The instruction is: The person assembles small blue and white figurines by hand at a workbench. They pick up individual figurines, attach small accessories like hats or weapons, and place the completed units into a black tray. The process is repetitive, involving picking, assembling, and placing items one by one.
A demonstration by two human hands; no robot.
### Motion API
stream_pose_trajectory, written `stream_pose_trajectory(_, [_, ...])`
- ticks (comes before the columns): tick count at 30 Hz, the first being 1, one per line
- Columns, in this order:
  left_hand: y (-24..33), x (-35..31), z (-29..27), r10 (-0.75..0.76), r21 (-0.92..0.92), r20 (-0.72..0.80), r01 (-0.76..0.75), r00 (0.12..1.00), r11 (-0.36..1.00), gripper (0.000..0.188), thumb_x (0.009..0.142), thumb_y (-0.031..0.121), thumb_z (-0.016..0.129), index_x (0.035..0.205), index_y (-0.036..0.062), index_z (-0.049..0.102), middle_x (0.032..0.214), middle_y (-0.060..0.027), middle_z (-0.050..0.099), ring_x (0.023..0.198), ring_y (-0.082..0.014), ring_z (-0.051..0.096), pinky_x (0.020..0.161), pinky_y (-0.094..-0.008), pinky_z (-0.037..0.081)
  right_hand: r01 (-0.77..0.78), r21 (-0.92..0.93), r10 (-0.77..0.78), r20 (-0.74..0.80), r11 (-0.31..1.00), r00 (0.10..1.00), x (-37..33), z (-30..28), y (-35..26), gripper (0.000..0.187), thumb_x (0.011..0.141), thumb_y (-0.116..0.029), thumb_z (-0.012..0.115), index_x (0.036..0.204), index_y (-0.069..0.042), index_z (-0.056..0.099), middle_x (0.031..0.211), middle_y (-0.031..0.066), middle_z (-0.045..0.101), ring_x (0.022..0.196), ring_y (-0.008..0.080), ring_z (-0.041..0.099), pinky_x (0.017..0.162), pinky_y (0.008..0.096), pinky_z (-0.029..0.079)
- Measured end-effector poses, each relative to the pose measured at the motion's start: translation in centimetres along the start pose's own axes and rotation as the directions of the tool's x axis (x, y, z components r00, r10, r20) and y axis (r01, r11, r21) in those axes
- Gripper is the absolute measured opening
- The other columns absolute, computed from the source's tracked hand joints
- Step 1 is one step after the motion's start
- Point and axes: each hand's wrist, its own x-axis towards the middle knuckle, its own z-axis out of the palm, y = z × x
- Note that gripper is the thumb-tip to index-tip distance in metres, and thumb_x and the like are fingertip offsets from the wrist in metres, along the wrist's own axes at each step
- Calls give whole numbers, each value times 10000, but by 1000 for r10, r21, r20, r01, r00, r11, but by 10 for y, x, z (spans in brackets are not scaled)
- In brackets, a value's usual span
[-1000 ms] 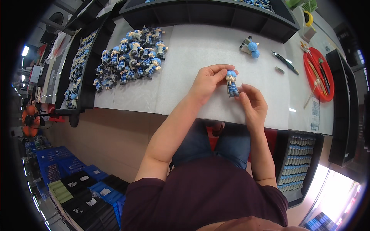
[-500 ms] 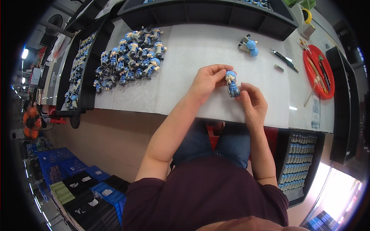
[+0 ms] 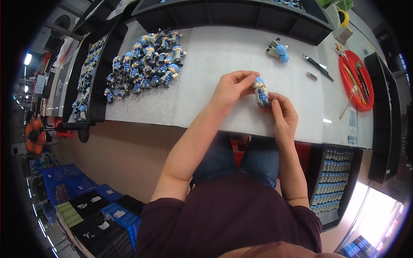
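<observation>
A small blue-haired figurine [image 3: 260,93] in blue and grey is held upright above the white-covered table. My left hand [image 3: 232,89] pinches its head between thumb and fingers from the left. From the right, my right hand [image 3: 284,114] has its thumb and fingertips closed at the figurine's feet. Further back on the table lie a few similar figurines [image 3: 279,50], heads toward the right. To the left spreads a pile of several more such figurines [image 3: 146,64], lying in different directions.
A red oval tray [image 3: 346,64] with brushes and tools lies at right, near a black pen-like knife [image 3: 317,67] and a small grey block [image 3: 312,76]. Black trays border the back [image 3: 232,19] and left [image 3: 101,81]. Below right, a black crate [image 3: 316,210] holds rows of figurines.
The figurine has turned slightly between my fingers, showing more of its grey side. Both hands have stayed almost in place.
</observation>
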Motion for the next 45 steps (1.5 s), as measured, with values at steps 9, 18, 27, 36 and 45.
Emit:
stream_pose_trajectory(9, [-2, 1, -2, 20, -16, 15, -19, 1000, 1000, 211, 862, 123, 538, 1016, -11, 594, 897, -75, 619, 822, -145, 601, 770, -280, 501, -3, -25, 3, 4, 1000, 1000, 0, -1, 2, 223, 915, -85, 425, 1062, 44, 532, 959, 120, 582, 786, 151, 582, 715, 251, 478])
stream_pose_trajectory(18, [-2, 1, -3, 42, -3, 28, -42, 999, 999, 208, 854, 114, 549, 1013, -10, 599, 906, -77, 618, 822, -142, 596, 761, -278, 502, 7, -35, -6, 19, 999, 1000, 1, -1, 1, 218, 913, -57, 409, 1063, 38, 534, 967, 114, 577, 807, 139, 572, 725, 252, 481])
stream_pose_trajectory(27, [-3, 1, -4, 30, -10, 24, -30, 999, 999, 203, 861, 99, 529, 1017, -11, 598, 910, -81, 621, 826, -142, 597, 760, -276, 500, 1, -29, -1, 11, 1000, 1000, 0, -1, 2, 219, 911, -79, 433, 1065, 37, 536, 974, 109, 586, 800, 138, 573, 726, 251, 471])
stream_pose_trajectory(36, [-2, 1, -3, 21, -13, 18, -21, 1000, 1000, 204, 863, 88, 519, 1018, -23, 593, 914, -87, 620, 835, -149, 600, 766, -283, 500, 0, -24, 0, 6, 1000, 1000, 0, -1, 3, 226, 909, -98, 450, 1066, 41, 534, 961, 111, 590, 783, 142, 577, 722, 251, 469])
stream_pose_trajectory(45, [-2, 1, -3, 14, -11, 2, -14, 1000, 1000, 201, 865, 83, 508, 1021, -9, 596, 945, -84, 621, 861, -145, 591, 787, -284, 484, 4, 4, -4, 3, 1000, 1000, 0, 1, 0, 227, 898, -98, 478, 1069, 42, 528, 964, 113, 592, 805, 146, 577, 736, 265, 474])
